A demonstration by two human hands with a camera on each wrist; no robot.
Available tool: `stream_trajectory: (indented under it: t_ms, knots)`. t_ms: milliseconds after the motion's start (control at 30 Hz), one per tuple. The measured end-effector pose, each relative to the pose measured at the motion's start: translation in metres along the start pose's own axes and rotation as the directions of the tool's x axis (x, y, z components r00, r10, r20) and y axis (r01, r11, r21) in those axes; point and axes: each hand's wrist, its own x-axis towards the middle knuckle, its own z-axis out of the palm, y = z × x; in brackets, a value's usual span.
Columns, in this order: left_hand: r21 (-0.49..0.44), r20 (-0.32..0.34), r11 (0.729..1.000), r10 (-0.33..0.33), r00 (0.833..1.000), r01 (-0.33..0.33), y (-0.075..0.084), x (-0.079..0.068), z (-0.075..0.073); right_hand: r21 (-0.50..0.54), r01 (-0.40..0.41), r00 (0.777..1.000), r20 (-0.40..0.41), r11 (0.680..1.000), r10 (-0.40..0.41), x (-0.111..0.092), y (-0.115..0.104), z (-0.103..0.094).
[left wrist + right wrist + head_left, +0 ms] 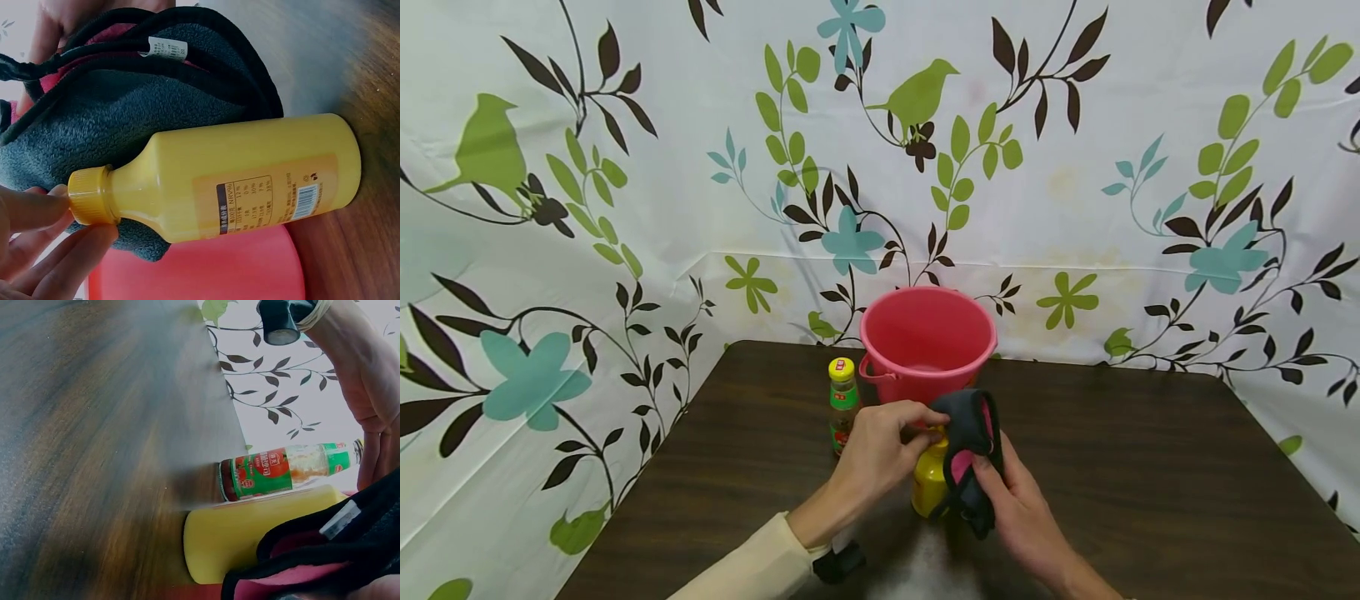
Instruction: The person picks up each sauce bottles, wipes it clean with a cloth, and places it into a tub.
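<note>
My left hand (876, 450) pinches the ridged cap (90, 195) of a yellow plastic bottle (250, 169), which stands upright on the table. A folded dark grey cloth (966, 421) with black edging, pink patches and a small white tag is gripped by my right hand (1026, 512), thumb on the near side. The cloth lies close along the bottle's right side, covering part of it in the head view. In the right wrist view the bottle's lower body (250, 534) shows beside the cloth.
Behind the bottle stands a pink bucket (887, 387). Left of it is a glass bottle (844, 396) with a yellow lid and a green and red label. All stand on a dark wooden table (1150, 483), with a patterned white sheet (685, 167) behind.
</note>
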Motion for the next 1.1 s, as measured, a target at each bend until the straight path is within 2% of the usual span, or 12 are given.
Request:
stream_trajectory:
  t_ms: [133,267,367,567,767,867,1100]
  knots:
    - [0.008,-0.025,1.0,0.011,1.0,-0.011,-0.001,-0.001,0.001,-0.023,0.042,0.999,-0.006,0.999,-0.042,0.002,-0.003,0.005]
    - [0.014,-0.035,1.0,0.003,0.999,-0.002,-0.001,-0.002,0.001,-0.099,0.114,0.993,-0.02,0.988,-0.117,0.006,-0.002,0.01]
    - [0.014,-0.038,1.0,-0.014,0.999,0.015,-0.001,-0.003,0.001,-0.144,0.133,0.99,-0.018,0.981,-0.137,0.008,0.0,0.013]
    - [0.003,-0.05,0.999,-0.036,0.998,0.036,-0.001,-0.004,0.002,-0.111,0.089,0.996,0.008,0.99,-0.088,0.007,0.007,0.017]
    - [-0.015,-0.054,0.999,-0.047,0.997,0.046,0.0,-0.005,0.002,-0.127,0.079,0.997,0.005,0.989,-0.079,0.006,0.011,0.018]
    - [-0.02,-0.051,0.999,-0.045,0.998,0.044,0.0,-0.004,0.003,-0.125,0.061,0.998,-0.001,0.99,-0.062,0.005,0.015,0.018]
    - [-0.019,-0.05,1.0,-0.016,0.999,0.015,0.0,-0.002,0.004,-0.136,0.037,0.999,0.043,0.99,-0.032,0.005,0.024,0.014]
